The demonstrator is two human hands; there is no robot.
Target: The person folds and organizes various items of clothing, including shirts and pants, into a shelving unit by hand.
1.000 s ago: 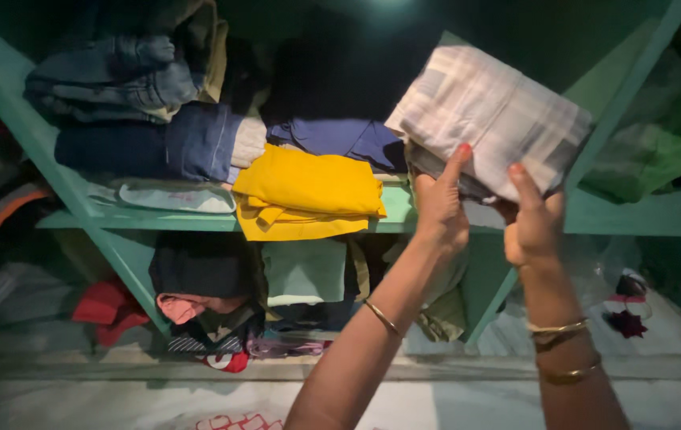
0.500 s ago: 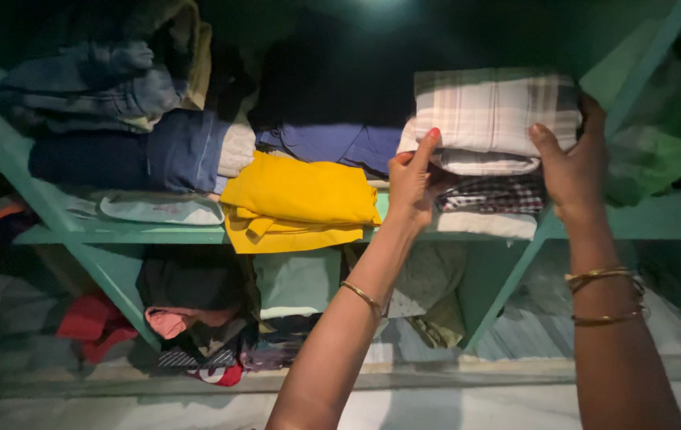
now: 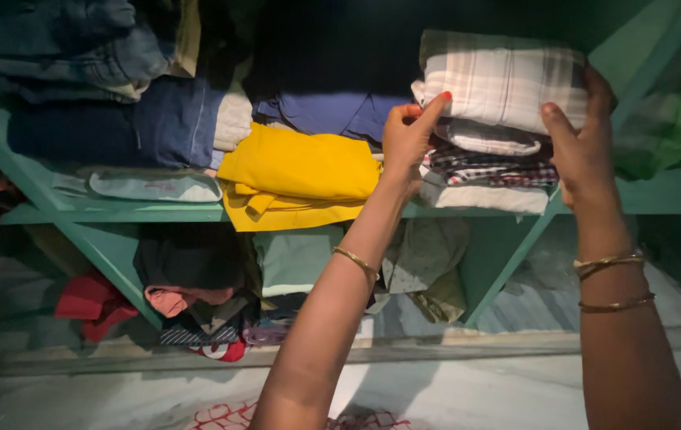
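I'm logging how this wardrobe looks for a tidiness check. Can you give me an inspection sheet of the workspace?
Surface: green painted shelf carrying piles of folded clothes; a second level sits below it.
Job's things: pale checked folded cloth lies on top of the right-hand stack, over a dark plaid folded cloth.
Clutter: folded yellow garment, folded blue jeans, red cloth and loose garments on the lower level.
Grips: left hand touches the pale checked cloth's left edge; right hand presses its right edge. Gold bangles on both wrists.
Cables: nothing seen.
Surroundings: dim light, pale stone floor below, green fabric at right.
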